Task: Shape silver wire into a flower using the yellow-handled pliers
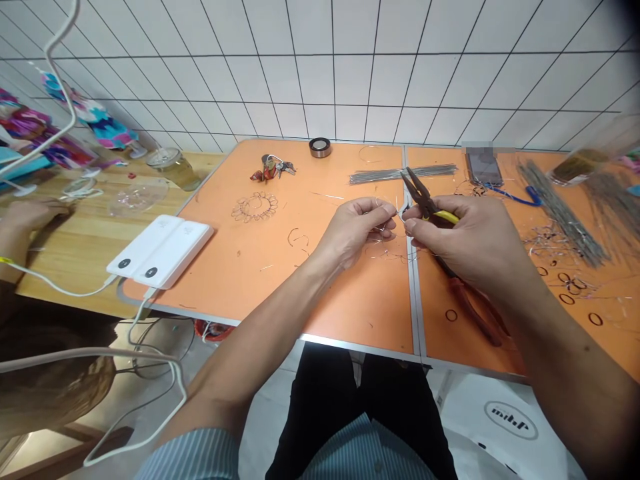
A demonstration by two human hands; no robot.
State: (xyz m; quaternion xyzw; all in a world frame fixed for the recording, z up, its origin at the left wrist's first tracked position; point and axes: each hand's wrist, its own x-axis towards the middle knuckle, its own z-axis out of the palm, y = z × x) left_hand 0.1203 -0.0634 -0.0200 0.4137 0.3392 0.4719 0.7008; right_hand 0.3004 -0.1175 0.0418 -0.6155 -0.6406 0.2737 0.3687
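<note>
My left hand [357, 230] is closed in a pinch on a thin bent wire [384, 230], with loops of it showing below the fingers. Close to its right, my right hand [467, 230] grips needle-nose pliers [420, 190] with yellow-and-black handles, their dark jaws pointing up and away to the left. Its thumb and fingertips meet near the wire's end; whether they touch the wire is unclear. Beneath that hand lies a second pair of pliers with red handles [475, 313]. Further left on the orange table rests a ring of looped wire [255, 207].
A bundle of straight wires [403, 174], black tape [320, 147] and a phone [483, 167] lie at the back. More wires [565, 217] and small dark rings [595, 319] are on the right. White power banks [160, 250] with cables sit left, near another person's hand [35, 217].
</note>
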